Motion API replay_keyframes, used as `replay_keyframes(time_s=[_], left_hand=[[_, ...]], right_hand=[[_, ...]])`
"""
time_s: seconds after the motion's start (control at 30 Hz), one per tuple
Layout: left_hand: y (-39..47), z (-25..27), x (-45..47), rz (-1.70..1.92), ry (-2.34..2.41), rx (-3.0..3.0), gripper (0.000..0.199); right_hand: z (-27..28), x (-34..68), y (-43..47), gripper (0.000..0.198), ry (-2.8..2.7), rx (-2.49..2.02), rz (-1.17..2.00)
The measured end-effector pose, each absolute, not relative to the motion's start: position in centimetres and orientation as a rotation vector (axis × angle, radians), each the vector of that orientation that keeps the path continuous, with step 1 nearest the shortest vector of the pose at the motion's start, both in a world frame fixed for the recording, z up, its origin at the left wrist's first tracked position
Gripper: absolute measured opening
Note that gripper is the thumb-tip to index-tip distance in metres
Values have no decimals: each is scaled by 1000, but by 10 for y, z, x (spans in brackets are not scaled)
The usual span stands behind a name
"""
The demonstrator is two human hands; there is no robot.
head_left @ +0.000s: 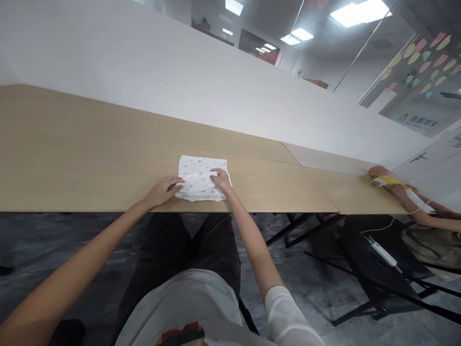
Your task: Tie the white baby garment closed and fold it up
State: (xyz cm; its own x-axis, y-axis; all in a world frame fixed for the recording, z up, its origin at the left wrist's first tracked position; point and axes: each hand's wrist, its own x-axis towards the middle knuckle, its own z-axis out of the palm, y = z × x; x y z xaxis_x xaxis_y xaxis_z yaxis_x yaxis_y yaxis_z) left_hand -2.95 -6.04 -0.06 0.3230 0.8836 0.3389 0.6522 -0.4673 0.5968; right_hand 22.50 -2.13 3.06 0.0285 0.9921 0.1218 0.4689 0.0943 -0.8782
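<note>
A white cloth (201,165) with a small scattered print lies on the wooden table in front of me, with a folded flap across its lower half. Its exact kind cannot be made out. At the cloth's left edge, my left hand (164,190) has its fingers closed on the end of the flap. My right hand (221,180) rests over the right part, thumb and forefinger bent around the flap's other end. Both hands touch the cloth, and what lies beneath their fingertips is hidden.
The light wooden table (90,158) runs along a white wall (162,81). At the far right a doll (380,173) lies near another person's arms (414,204). Below them stands a black folding chair (374,259) with a white power strip (384,252) on it.
</note>
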Motion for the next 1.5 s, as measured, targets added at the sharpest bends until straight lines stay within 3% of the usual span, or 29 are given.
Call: replay_keyframes(time_s=[0.37,0.67,1.07,1.3,1.5], left_hand=[[-55,-13,-29,872,1299,2307,77],[-55,-16,-31,884,1387,2279,81],[-57,-13,-51,864,1477,2315,61],[-56,-13,-70,743,1456,2404,68],[-59,-14,-64,729,1346,2505,68]], right_hand=[[29,226,-17,39,-1794,-1632,651],[18,235,-32,37,-2093,-1627,304],[39,293,-44,31,-2609,-1535,-85],[19,332,-55,42,-2496,-1315,125],[9,335,-56,35,-2345,-1212,334]])
